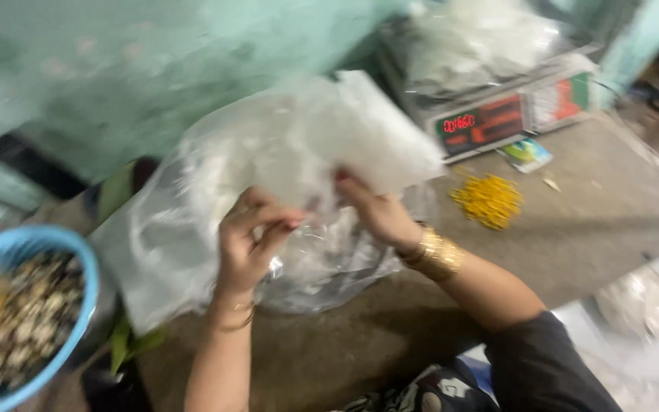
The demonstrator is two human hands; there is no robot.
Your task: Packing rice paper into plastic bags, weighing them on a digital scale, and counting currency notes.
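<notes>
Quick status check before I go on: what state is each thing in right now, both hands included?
left hand: fingers pinched shut on the clear plastic bag
right hand: gripping the small plastic bag
clear plastic bag: large, crumpled, bulging on the floor
small plastic bag: held up, flat, blurred
blue basket: filled with small pale pieces
weighing scale: display lit, plastic bags piled on top
yellow pile: loose heap on the floor

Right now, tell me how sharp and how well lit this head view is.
Head view: motion blur smears everything; the clear plastic bag held by the left hand and right hand catches pale glare; the scale's red display glows unreadable; the blue basket is soft; lighting dim, greenish.
</notes>
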